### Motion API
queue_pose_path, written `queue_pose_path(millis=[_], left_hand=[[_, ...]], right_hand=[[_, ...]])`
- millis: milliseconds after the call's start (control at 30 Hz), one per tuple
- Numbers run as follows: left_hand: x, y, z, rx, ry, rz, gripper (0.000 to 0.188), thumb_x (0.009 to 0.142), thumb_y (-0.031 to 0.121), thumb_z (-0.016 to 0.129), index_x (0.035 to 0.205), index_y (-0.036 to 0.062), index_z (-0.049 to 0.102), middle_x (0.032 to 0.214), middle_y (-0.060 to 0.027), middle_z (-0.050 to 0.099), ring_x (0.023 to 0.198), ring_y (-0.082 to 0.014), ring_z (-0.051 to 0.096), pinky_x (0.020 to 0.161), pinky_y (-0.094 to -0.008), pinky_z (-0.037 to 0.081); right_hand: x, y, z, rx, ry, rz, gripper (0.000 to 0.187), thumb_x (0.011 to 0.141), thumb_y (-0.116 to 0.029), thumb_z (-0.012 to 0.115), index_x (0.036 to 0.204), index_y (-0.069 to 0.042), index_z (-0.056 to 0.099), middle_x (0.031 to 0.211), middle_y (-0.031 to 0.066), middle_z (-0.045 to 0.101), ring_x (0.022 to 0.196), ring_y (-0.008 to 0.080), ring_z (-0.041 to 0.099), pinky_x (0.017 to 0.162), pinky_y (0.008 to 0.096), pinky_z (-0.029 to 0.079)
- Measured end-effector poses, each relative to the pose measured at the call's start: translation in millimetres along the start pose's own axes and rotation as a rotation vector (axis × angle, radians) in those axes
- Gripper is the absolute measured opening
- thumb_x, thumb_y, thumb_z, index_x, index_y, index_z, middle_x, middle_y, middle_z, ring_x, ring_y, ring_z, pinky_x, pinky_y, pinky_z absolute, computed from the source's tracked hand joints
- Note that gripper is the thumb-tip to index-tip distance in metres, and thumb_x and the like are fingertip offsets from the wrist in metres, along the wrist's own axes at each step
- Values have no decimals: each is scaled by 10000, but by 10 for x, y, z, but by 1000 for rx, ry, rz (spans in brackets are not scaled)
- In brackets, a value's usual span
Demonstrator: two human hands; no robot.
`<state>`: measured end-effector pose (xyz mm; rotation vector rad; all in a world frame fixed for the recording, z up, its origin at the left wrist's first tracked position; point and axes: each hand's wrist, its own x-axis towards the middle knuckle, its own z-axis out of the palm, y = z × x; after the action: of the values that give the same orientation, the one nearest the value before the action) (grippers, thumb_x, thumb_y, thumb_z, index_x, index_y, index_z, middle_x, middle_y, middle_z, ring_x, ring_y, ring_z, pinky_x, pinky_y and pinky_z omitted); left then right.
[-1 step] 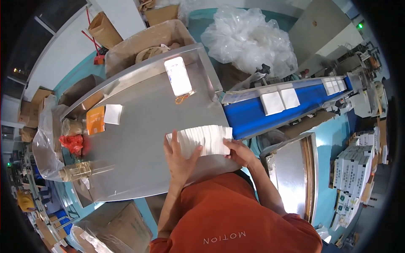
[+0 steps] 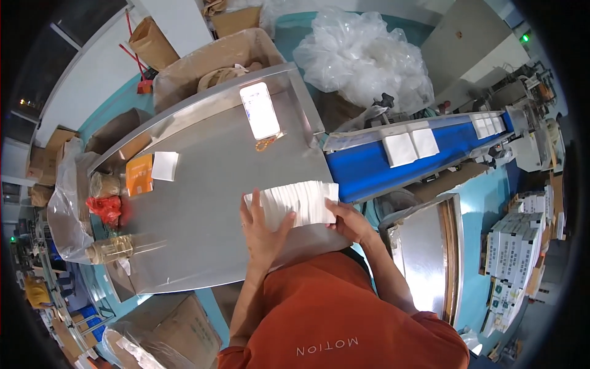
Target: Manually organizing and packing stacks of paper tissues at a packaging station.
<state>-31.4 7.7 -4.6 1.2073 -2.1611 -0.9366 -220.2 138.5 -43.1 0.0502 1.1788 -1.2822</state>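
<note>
A row of white folded paper sheets, like napkins [image 2: 298, 203], stands packed face to face near the front edge of a metal table [image 2: 196, 227]. My left hand [image 2: 263, 237] grips its left end, with the fingers behind and the thumb on the near side. At the other end my right hand [image 2: 350, 222] holds the row, its thumb on the near face. The fingertips beneath are partly hidden. Beyond my right hand, a blue conveyor belt [image 2: 362, 174] carries two white folded stacks, the closer stack [image 2: 399, 150] beside the farther one [image 2: 424, 142], with several more at its far end.
A lit phone [image 2: 259, 111] lies at the table's back beside orange beads [image 2: 265, 144]. To the left are an orange packet [image 2: 139, 174], a white square [image 2: 165, 166], a red plastic bag [image 2: 104, 211] and clear tape rolls [image 2: 112, 249]. A raised metal rim [image 2: 203, 101] borders the back.
The two closer stacks on the belt sit slightly farther right. My right fingers have shifted a little inward on the row; my left hand is nearly unmoved.
</note>
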Motion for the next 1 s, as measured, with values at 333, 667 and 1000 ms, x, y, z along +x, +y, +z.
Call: queue_pose_path(millis=[333,667,1000], left_hand=[[1,-31,59,8,-48,74,978,728,374,839,1497,93,304,1442,-364,270,1298,-513,376,1008,-546,405],[-3,12,83,16,26,28,1000,720,397,843,1502,104,293,1454,-362,233,1296,-529,353,1018,-564,388],[-47,99,187,-16,-36,107,1005,728,393,839,1508,90,283,1458,-366,221,1321,-525,312,1040,-574,348]], right_hand=[[79,-68,0,-163,278,-410,537,972,-388,600,1246,66,518,1064,116,637,928,167,608,862,290,481],[9,48,30,8,31,5,373,938,-266,635,1199,-2,598,958,73,671,811,152,616,705,282,501],[-63,-80,534,-721,263,-438,503,971,-397,591,1222,38,583,1036,96,668,926,165,601,818,292,481]])
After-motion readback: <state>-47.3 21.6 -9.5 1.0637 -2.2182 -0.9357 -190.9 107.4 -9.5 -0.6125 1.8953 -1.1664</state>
